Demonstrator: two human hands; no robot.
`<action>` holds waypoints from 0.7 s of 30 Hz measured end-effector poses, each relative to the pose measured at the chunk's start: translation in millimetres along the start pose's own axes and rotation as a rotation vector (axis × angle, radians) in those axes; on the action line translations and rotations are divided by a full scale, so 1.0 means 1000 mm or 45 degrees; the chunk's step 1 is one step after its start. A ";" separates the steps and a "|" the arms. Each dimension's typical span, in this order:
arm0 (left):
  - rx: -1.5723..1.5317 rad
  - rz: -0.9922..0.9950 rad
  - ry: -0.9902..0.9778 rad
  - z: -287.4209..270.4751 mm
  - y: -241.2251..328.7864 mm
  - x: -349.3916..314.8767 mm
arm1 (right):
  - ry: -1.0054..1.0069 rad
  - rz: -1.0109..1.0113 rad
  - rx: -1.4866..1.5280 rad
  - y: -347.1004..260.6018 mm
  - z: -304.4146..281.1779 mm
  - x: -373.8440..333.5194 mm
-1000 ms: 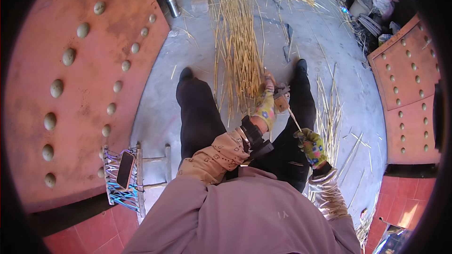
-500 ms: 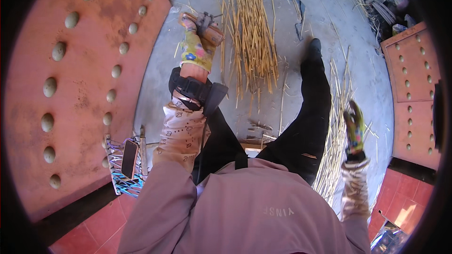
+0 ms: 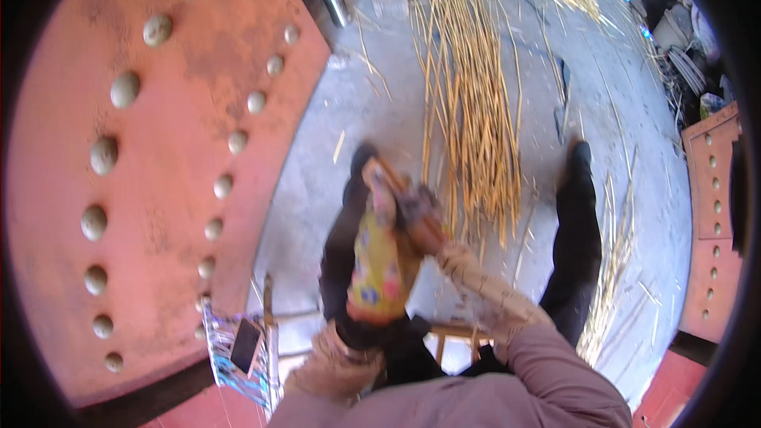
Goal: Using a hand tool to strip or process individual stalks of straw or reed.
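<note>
My left hand (image 3: pixel 374 273), in a yellow flowered glove, is closed around a wooden tool (image 3: pixel 426 226) with a dark metal part on it. The tool is held above my lap, between my legs. My right forearm (image 3: pixel 495 297), in a patterned sleeve, reaches in from the right up to the tool's near end. There my right hand is mostly hidden and smeared by motion, so its fingers cannot be made out. Just beyond the tool, a bundle of tan stalks (image 3: pixel 476 127) lies on the grey floor.
A phone (image 3: pixel 246 345) rests on a corded stool (image 3: pixel 267 301) at the lower left. Big reddish studded door panels (image 3: pixel 174 135) stand on the left. A metal flask (image 3: pixel 334 0) is at the back. Pale straw (image 3: pixel 614 269) lies beyond my right leg (image 3: pixel 576 230).
My right hand has swung in from the far right to the tool. My left hand has drawn the tool nearer to my body. The view has shifted, and the left leg shows more.
</note>
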State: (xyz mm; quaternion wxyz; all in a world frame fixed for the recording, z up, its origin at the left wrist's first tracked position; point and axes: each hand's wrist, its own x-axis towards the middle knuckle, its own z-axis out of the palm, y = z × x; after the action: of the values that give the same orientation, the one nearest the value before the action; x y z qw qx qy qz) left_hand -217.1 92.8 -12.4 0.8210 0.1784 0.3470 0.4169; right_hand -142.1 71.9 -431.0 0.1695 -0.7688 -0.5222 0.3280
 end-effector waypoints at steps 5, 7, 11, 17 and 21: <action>-0.065 0.058 0.013 0.015 0.011 -0.006 | -0.175 0.293 -0.169 -0.019 0.001 -0.016; -0.098 -0.139 0.148 0.020 0.013 -0.003 | -0.159 0.358 -0.156 -0.006 -0.002 -0.012; -0.111 -0.211 0.215 0.019 0.008 0.002 | -0.089 0.441 0.019 0.021 -0.009 -0.008; -0.162 -0.073 0.058 0.022 0.012 0.004 | 0.157 0.526 0.873 0.059 -0.085 0.002; -0.135 -0.049 0.027 0.027 0.007 0.003 | 0.079 0.496 1.651 0.048 -0.185 -0.006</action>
State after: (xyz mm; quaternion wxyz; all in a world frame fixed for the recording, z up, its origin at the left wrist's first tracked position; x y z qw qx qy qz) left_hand -200.8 99.1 9.1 0.8334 0.1233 0.3364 0.4208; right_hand 15.8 62.3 -322.8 0.5491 -0.6008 -0.0665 0.5772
